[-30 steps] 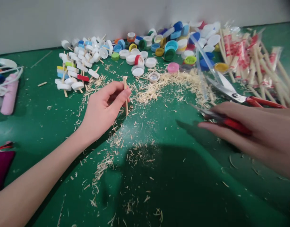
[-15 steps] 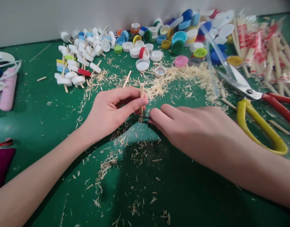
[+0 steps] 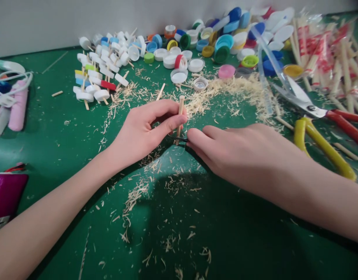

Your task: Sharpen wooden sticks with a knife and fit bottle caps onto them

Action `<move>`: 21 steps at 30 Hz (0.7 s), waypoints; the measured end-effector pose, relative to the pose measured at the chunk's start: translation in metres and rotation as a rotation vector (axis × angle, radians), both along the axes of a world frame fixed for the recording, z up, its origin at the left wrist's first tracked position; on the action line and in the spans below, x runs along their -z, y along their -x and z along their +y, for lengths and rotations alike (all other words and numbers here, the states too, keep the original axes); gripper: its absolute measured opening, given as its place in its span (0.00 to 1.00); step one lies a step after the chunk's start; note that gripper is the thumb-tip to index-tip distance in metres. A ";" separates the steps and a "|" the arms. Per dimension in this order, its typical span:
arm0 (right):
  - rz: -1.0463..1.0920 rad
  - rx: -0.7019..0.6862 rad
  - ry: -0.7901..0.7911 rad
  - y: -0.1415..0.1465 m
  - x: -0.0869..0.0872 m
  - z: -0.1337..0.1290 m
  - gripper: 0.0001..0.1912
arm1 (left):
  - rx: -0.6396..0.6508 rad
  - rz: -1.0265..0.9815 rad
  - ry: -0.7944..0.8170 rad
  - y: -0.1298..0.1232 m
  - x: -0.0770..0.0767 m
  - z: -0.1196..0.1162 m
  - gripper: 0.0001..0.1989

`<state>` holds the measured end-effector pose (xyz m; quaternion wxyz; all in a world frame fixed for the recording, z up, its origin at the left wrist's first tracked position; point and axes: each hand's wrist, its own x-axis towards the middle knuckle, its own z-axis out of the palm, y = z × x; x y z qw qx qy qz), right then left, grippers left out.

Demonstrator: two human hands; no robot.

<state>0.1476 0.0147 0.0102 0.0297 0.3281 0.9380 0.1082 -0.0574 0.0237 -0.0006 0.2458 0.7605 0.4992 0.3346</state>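
Note:
My left hand (image 3: 151,126) pinches a short wooden stick (image 3: 181,105) between thumb and fingers, nearly upright with its lower end at the green tabletop (image 3: 65,151). Close by on the right, my right hand (image 3: 240,151) is closed around a thin dark blade (image 3: 181,139). That blade lies across the lower part of the stick; its handle is hidden in my fingers. Pale wood shavings (image 3: 136,194) are scattered around and below both hands. A loose stick piece (image 3: 160,92) lies just beyond my left hand.
White caps threaded on sticks (image 3: 104,70) cluster at the back left, with loose coloured bottle caps (image 3: 224,44) beside them. Scissors (image 3: 319,111) with red and yellow handles lie right, before wrapped chopsticks (image 3: 327,58). A pink glue-gun-like tool (image 3: 18,107) and magenta battery pack (image 3: 9,194) sit left.
The whole view has shifted slightly, so the scene sits a little further right and higher. The stick leans a bit more to the right. Both hands keep their holds.

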 end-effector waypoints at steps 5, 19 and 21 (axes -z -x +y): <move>-0.033 -0.021 -0.036 0.001 0.001 -0.002 0.15 | -0.010 -0.001 -0.005 0.001 0.001 0.000 0.11; 0.118 -0.054 -0.455 -0.006 0.012 -0.009 0.13 | -0.007 0.046 -0.035 0.003 0.003 0.000 0.12; 0.123 -0.070 -0.463 -0.006 0.013 -0.008 0.16 | 0.009 0.058 -0.061 0.005 0.005 0.002 0.12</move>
